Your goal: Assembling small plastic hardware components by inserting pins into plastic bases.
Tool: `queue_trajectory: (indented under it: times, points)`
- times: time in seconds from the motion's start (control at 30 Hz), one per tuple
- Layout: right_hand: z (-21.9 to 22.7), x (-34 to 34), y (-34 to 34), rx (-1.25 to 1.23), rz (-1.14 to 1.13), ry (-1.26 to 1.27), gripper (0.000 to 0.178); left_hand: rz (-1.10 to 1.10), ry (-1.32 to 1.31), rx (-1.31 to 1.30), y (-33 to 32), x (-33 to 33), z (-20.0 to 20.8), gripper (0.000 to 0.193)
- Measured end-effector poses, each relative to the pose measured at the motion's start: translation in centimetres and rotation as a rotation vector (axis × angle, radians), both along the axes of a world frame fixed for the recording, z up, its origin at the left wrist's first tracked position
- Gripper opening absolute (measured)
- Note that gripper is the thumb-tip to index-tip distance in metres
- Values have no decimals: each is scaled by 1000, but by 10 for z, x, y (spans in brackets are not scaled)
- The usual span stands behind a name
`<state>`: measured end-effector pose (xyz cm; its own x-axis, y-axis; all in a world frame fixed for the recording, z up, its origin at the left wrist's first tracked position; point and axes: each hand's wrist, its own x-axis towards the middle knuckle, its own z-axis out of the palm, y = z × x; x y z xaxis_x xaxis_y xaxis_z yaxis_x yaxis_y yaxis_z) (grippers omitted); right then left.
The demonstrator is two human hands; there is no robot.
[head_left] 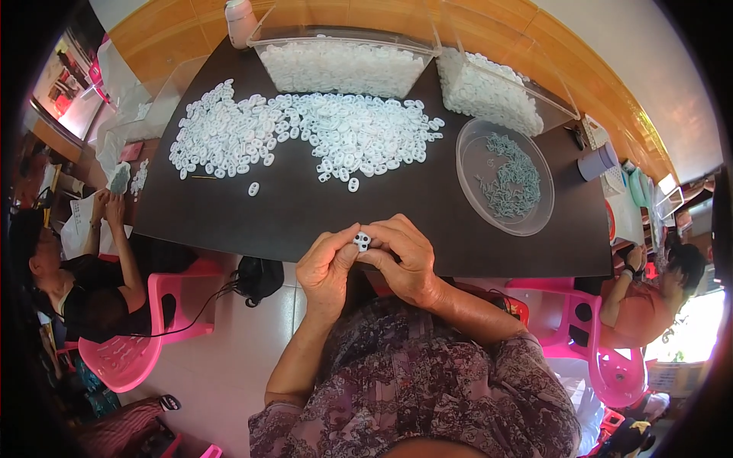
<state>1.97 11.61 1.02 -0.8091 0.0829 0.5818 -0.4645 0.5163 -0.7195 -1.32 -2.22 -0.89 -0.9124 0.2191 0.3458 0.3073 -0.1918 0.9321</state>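
Observation:
In front of my chest, at the near edge of the dark table, both hands pinch one small white plastic piece with dark holes (362, 242). My left hand (327, 263) grips it from the left between thumb and index finger. From the right, the thumb and fingers of my right hand (405, 256) close on it too. Beyond them spreads a wide heap of white oval two-holed pieces (366, 130). Two single white pieces lie apart from the heap, one (253, 188) left and one (353, 185) nearer the middle. A round clear tray (467, 179) at the right holds small grey-green curled bits (510, 183).
Two clear bins, one at the back (263, 61) and one at back right (553, 111), hold more white pieces. A pink bottle (240, 24) and a grey-purple cup (598, 162) stand on the table (214, 221). People sit at both sides, near pink chairs (122, 359).

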Motion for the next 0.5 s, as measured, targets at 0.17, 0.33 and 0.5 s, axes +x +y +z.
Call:
queue_trajectory:
  times: [0.17, 0.33, 0.5]
  points:
    - [-4, 0, -2, -69, -11, 11, 36, 50, 55, -30, 3, 1, 2, 22]
    - [-4, 0, -3, -56, -2, 34, 33, 106, 69, -19, 5, 6, 2, 20]
    - [-7, 0, -3, -58, 1, 69, 30, 141, 92, -13, 9, 8, -2, 17]
